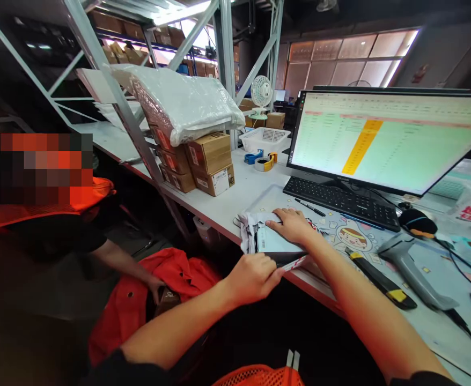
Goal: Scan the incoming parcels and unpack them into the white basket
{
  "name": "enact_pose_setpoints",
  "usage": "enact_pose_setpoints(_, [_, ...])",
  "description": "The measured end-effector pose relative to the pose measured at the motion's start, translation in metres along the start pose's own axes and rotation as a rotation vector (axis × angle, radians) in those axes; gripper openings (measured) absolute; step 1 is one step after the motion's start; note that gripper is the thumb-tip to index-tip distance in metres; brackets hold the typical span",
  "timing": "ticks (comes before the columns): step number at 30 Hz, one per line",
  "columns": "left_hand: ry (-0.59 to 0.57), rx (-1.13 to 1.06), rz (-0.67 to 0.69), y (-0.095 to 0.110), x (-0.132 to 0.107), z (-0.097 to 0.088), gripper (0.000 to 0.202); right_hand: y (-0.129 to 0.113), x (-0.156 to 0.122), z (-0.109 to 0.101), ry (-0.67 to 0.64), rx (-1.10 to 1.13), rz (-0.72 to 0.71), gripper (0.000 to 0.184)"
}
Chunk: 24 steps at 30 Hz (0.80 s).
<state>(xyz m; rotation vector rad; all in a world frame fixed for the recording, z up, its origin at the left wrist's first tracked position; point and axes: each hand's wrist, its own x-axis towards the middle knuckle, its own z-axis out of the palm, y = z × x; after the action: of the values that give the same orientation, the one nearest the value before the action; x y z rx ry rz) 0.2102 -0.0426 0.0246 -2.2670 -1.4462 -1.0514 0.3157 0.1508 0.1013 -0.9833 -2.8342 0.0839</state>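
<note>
At the desk's front edge lies a flat parcel (278, 244) with a white label carrying a barcode. Crumpled white and dark plastic wrapping (248, 228) bunches at its left end. My left hand (255, 276) is closed on the parcel's near edge, its fingertips hidden. Across the parcel's top my right hand (294, 228) rests flat, fingers stretched out toward the left. To the right of the parcel lie a yellow-and-black utility knife (380, 279) and a grey barcode scanner (418, 273). A black pen (310, 207) is just beyond my right hand.
Behind stand a keyboard (340, 201) and a monitor (380, 142). Stacked cartons (211, 161) under a plastic-wrapped bundle (191, 99), tape dispensers (264, 161) and a white basket (264, 139) occupy the left side. A co-worker's hand (154, 287) reaches into a red sack (118, 316).
</note>
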Motion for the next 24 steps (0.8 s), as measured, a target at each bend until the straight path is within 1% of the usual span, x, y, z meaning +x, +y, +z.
enact_pose_setpoints(1, [-0.033, -0.062, -0.078, 0.004, -0.015, 0.004, 0.039, 0.000, 0.000, 0.000, 0.001, 0.004, 0.009, 0.064])
enact_pose_setpoints(3, [-0.067, -0.246, -0.304, 0.005, -0.041, 0.020, 0.035, 0.001, 0.001, 0.001, 0.007, 0.009, 0.019, 0.063])
enact_pose_setpoints(4, [-0.052, -0.363, -0.440, 0.002, -0.052, 0.029, 0.034, 0.002, 0.002, 0.002, 0.018, 0.009, 0.018, 0.062])
enact_pose_setpoints(5, [-0.009, -0.497, -0.576, -0.003, -0.060, 0.038, 0.035, 0.002, 0.003, 0.003, 0.035, 0.007, 0.014, 0.061])
enact_pose_setpoints(6, [0.056, -0.642, -0.704, -0.008, -0.065, 0.045, 0.041, 0.001, 0.002, 0.003, 0.056, 0.006, 0.008, 0.059])
enact_pose_setpoints(7, [0.129, -0.792, -0.811, -0.014, -0.067, 0.050, 0.051, -0.001, 0.000, 0.002, 0.076, 0.005, 0.000, 0.057])
enact_pose_setpoints(8, [0.196, -0.943, -0.890, -0.019, -0.066, 0.052, 0.066, -0.005, -0.003, 0.001, 0.090, 0.005, -0.009, 0.054])
enact_pose_setpoints(9, [0.245, -1.087, -0.944, -0.023, -0.064, 0.053, 0.079, -0.010, -0.009, -0.001, 0.096, 0.004, -0.024, 0.050])
enact_pose_setpoints(10, [0.277, -1.212, -0.976, -0.025, -0.061, 0.051, 0.088, -0.018, -0.017, -0.002, 0.098, 0.002, -0.048, 0.046])
enact_pose_setpoints(12, [0.326, -1.372, -1.000, -0.022, -0.055, 0.044, 0.094, -0.040, -0.038, -0.003, 0.110, -0.019, -0.120, 0.042])
enact_pose_setpoints(14, [0.347, -1.395, -0.964, -0.013, -0.054, 0.034, 0.100, -0.063, -0.066, 0.001, 0.150, -0.045, -0.198, 0.040])
enact_pose_setpoints(15, [0.314, -1.373, -0.924, -0.006, -0.055, 0.029, 0.106, -0.073, -0.080, 0.004, 0.183, -0.052, -0.227, 0.039])
enact_pose_setpoints(17, [0.156, -1.315, -0.808, 0.008, -0.058, 0.018, 0.120, -0.082, -0.110, 0.010, 0.265, -0.039, -0.249, 0.038])
enact_pose_setpoints(19, [-0.005, -1.273, -0.712, 0.022, -0.064, 0.004, 0.128, -0.074, -0.142, 0.011, 0.372, 0.014, -0.196, 0.040])
enact_pose_setpoints(20, [-0.057, -1.263, -0.691, 0.027, -0.066, -0.003, 0.130, -0.063, -0.160, 0.009, 0.433, 0.045, -0.129, 0.042])
enact_pose_setpoints(22, [-0.110, -1.278, -0.683, 0.033, -0.070, -0.017, 0.133, -0.033, -0.202, -0.001, 0.582, 0.075, 0.096, 0.046])
enact_pose_setpoints(24, [-0.112, -1.349, -0.698, 0.032, -0.073, -0.028, 0.135, 0.000, -0.249, -0.016, 0.654, 0.036, 0.327, 0.048])
